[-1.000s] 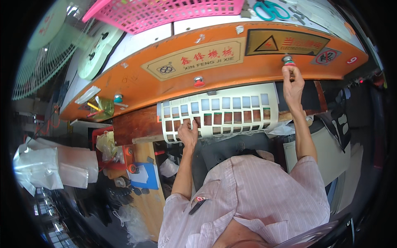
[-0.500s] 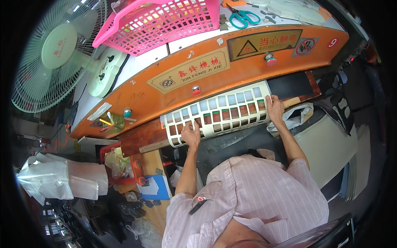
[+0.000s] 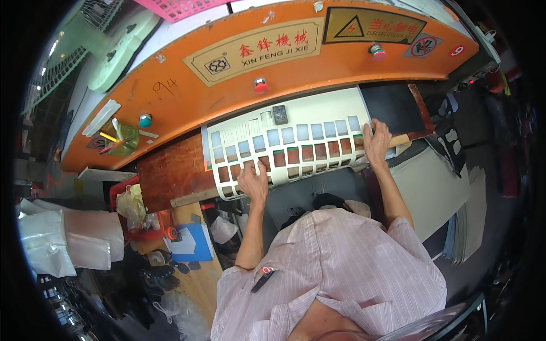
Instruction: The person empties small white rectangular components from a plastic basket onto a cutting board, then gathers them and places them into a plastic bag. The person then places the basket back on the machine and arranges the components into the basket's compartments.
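A cream sheet [image 3: 335, 108] with rows of rectangular cut-outs lies on a board [image 3: 165, 179] below an orange machine front. Its near edge curves down over the board's front. My left hand [image 3: 253, 181] is closed on the cut-out lattice near the sheet's lower left, thumb and fingers bent around the strips. At the sheet's right edge, my right hand [image 3: 376, 145] holds the border between thumb and fingers. A small dark rectangular block [image 3: 280, 114] rests on the sheet's far part, beside several thin slits. Bluish-white shows through the far openings, reddish-brown board through nearer ones.
The orange front [image 3: 170, 108] carries a red button [image 3: 260, 85], another red button [image 3: 377, 53] and a green one [image 3: 145, 120]. A fan [image 3: 85, 34] stands far left. At right lie stacked sheets [image 3: 438, 193]; at left, a blue folder [image 3: 196, 241] and silvery sheeting [image 3: 74, 238].
The sheet and board show farther out from under the orange front, bringing the dark block and slits into sight. Both hands keep their hold. The view has shifted, dropping most of the pink basket.
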{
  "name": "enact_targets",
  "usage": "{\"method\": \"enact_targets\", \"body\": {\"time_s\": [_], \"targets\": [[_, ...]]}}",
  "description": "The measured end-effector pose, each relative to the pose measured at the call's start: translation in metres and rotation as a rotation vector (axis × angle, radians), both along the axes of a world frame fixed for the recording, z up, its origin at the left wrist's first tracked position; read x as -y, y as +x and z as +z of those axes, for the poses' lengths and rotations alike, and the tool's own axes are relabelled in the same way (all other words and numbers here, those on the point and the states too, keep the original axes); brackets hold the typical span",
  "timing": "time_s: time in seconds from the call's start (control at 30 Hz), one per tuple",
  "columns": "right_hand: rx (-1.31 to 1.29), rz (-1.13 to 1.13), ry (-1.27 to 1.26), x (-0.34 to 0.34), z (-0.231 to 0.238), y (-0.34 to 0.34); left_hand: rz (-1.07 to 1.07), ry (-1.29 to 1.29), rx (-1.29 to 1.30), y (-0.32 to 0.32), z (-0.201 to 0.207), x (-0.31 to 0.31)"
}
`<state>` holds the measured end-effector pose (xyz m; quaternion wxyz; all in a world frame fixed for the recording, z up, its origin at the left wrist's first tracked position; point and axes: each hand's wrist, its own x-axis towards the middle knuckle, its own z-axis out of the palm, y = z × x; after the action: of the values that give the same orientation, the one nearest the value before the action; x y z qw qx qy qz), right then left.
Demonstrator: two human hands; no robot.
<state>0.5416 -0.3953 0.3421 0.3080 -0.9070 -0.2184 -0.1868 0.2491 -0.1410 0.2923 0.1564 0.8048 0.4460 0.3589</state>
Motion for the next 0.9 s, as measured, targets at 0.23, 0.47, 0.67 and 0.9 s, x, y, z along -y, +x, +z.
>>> {"method": "enact_targets", "body": {"time_s": [0.23, 0.47, 0.67, 0.9], "targets": [[-0.131, 0.861, 0.068, -0.133, 0.022, -0.072, 0.001, -0.04, -0.043, -0.041, -0.002, 0.041], [-0.482, 1.064, -0.127, -0.149, -0.001, -0.08, 0.03, 0.014, -0.063, -0.074, -0.022, 0.078], [-0.712, 0.88, 0.209, -0.134, 0.009, -0.034, 0.058, -0.057, -0.174, -0.089, -0.037, 0.087], [-0.383, 1.091, -0.068, -0.121, -0.016, -0.066, 0.032, -0.058, -0.177, -0.085, -0.037, 0.078]]}}
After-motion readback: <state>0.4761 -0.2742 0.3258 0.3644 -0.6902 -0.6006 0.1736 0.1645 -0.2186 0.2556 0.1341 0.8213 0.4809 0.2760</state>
